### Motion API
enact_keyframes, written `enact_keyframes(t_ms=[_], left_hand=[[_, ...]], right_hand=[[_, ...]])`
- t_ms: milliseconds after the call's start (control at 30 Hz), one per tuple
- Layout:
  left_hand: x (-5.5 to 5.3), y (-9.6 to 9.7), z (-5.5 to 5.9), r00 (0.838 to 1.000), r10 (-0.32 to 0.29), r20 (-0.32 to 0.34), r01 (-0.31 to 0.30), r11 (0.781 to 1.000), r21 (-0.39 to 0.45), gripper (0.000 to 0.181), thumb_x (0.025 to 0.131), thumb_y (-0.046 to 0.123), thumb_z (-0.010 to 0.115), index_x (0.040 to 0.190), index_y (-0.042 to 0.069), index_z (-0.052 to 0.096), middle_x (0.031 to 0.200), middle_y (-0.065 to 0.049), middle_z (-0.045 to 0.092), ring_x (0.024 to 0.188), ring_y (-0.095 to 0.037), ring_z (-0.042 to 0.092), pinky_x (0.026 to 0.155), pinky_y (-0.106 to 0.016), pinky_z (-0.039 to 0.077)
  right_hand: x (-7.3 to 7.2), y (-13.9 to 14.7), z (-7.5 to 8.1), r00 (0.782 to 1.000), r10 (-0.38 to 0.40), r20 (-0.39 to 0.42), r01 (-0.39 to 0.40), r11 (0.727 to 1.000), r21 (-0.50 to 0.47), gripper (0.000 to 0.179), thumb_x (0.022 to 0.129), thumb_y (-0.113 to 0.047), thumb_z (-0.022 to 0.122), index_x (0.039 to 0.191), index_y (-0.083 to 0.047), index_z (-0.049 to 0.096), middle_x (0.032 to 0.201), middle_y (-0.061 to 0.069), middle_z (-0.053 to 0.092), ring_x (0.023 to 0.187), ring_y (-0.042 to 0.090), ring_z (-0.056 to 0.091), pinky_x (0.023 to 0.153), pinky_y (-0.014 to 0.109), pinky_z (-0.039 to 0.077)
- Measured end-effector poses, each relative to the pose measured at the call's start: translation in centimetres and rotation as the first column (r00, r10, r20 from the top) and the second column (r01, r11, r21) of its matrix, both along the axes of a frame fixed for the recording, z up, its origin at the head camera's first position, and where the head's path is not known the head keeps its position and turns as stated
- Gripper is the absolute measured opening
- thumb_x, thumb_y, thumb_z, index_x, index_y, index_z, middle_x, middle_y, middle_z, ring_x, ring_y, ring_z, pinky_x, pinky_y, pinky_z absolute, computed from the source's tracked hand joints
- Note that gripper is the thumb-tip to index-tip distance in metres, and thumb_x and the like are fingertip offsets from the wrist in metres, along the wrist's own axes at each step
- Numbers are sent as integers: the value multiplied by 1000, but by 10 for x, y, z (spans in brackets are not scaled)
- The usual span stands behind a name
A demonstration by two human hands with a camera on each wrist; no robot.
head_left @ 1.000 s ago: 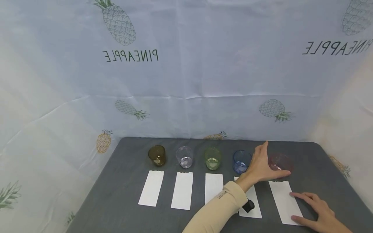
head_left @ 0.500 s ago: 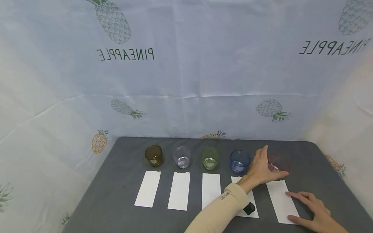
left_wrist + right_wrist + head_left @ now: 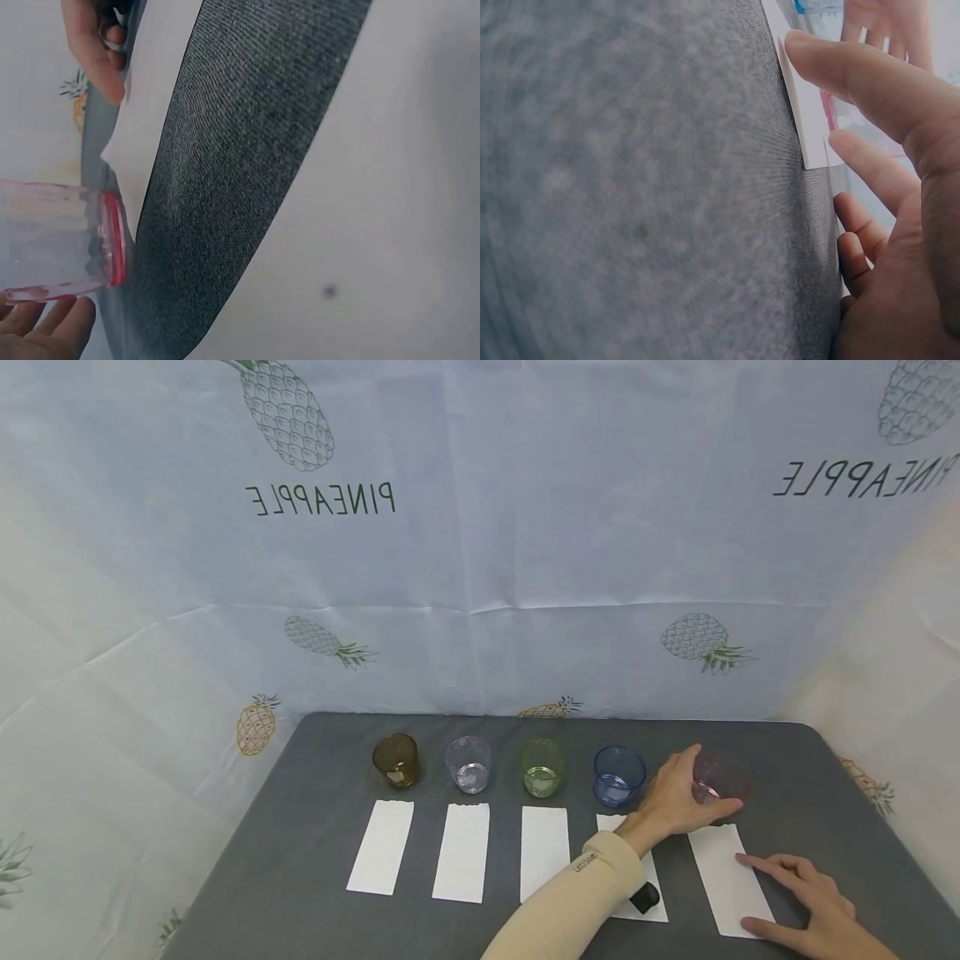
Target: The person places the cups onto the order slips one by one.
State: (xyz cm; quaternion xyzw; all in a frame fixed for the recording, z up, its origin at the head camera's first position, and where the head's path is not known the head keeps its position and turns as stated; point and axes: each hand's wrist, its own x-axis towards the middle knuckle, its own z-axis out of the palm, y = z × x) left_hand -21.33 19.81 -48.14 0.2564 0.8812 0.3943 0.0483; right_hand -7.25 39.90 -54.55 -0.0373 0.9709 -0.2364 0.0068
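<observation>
**Fingers (image 3: 686, 762) Parted, Your Left Hand (image 3: 673, 800) Bracketed the Pink Glass (image 3: 722, 774)**

You held the thumb and fingers of that hand apart, the upright pink glass between them: thumb across its near side, fingertips at its left. Whether they touched it could not be told. Nearer you, your right hand (image 3: 821, 906) lay with thumb and forefinger spread, both tips over the right edge of a white paper strip (image 3: 726, 878); how firmly they pressed could not be told.

Your step in hand looked like taking or steadying that glass. Doing it well probably called for bringing thumb and fingers in evenly, low on the wall, so it would not tip, and for keeping your knuckles off the blue glass (image 3: 617, 774) just left of them. A light right touch likely suited the paper, which could have skated on the dark table (image 3: 300, 835).

Five glasses stood before you, one of each colour: pink between your left thumb and fingers, then, leftward from those fingers, blue, green glass (image 3: 542, 767), clear glass (image 3: 468, 762) and brown glass (image 3: 396, 760). Five strips lay there too: one at your right fingertips, four farther left of them, the nearest partly hidden by your left sleeve (image 3: 573, 902).
</observation>
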Motion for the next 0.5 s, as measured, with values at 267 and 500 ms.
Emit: enact_keyframes(t_ms=[267, 500], left_hand=[[0, -3, 2, 997, -44, -70, 39, 997, -70, 76, 90, 51, 75, 152, 18, 45, 148, 7, 54, 131, -5, 56, 98, -15, 50], [4, -6, 4, 994, -86, -73, 78, 990, -114, 81, 91, 57, 71, 156, 21, 39, 154, 9, 48, 135, -5, 54, 100, -16, 50]], right_hand=[[-2, -3, -1, 1000, 3, -16, -2, 1000, 22, 76, 80, -42, 85, 147, -31, 52, 123, 13, 46, 103, 43, 46, 64, 52, 34], [-1, -4, -2, 1000, 5, -15, -4, 999, 32, 78, 80, -43, 84, 150, -32, 50, 121, 13, 46, 102, 43, 46, 63, 52, 33]])
